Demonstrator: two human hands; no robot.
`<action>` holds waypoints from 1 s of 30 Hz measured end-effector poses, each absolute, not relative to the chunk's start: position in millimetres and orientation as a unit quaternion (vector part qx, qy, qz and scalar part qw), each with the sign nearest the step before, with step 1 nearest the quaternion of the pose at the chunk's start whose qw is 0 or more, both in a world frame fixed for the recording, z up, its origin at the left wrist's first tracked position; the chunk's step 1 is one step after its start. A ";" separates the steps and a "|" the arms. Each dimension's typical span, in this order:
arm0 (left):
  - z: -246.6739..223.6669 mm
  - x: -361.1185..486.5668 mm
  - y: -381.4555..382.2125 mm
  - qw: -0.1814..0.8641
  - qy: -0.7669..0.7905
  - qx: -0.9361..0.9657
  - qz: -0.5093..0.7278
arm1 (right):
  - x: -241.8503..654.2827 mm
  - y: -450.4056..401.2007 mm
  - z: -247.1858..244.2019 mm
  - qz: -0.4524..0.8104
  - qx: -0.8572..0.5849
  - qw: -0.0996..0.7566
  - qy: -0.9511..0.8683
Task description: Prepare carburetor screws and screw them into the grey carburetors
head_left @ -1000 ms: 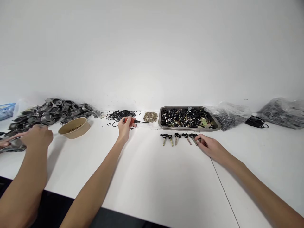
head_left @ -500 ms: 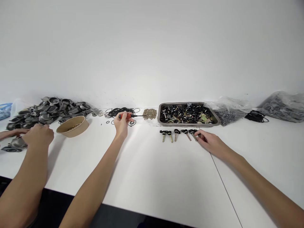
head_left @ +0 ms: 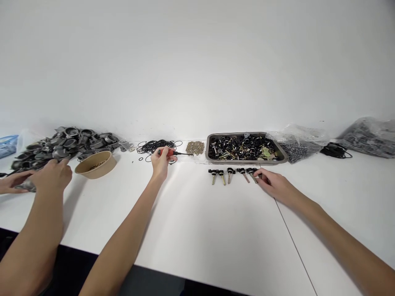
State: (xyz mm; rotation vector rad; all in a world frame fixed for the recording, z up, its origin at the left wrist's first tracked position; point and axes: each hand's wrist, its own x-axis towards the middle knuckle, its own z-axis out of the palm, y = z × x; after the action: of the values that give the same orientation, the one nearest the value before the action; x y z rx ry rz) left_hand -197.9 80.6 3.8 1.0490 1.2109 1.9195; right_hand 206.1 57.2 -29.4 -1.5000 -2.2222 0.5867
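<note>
My left hand (head_left: 162,162) grips a small red-handled screwdriver (head_left: 173,153) whose tip points right, toward a little pile of brass bits (head_left: 195,147). It hovers just in front of a heap of black rubber rings (head_left: 156,146). My right hand (head_left: 273,183) rests on the white table (head_left: 200,222), fingertips pinching the rightmost piece in a row of several black-capped pins (head_left: 230,173). Behind that row stands a metal tray (head_left: 282,155) full of mixed black and brass parts.
At far left a co-worker's hands (head_left: 51,176) handle a grey part beside a heap of grey metal castings (head_left: 66,142) and a brown paper bowl (head_left: 96,164). Plastic bags of dark parts (head_left: 298,146) and a black cable bundle (head_left: 335,151) lie at the right back.
My left hand shifted slightly with the screwdriver over the rings. The right hand stays at the end of the pin row. The co-worker's hands moved a grey part.
</note>
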 end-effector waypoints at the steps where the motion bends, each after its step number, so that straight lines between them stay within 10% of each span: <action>1: 3.5 -198.0 80.7 0.312 0.462 0.401 0.727 | 206.4 57.2 -29.6 0.210 -0.537 0.197 -0.793; 30: 3.9 -203.7 80.4 0.331 0.465 0.372 0.732 | 206.1 55.0 -26.1 0.214 -0.542 0.186 -0.791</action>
State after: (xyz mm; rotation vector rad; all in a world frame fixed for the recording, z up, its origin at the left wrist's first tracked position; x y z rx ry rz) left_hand -203.7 80.4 3.9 0.9730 1.2147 1.9134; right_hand 206.1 55.0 -26.1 -1.5280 -2.2282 0.6021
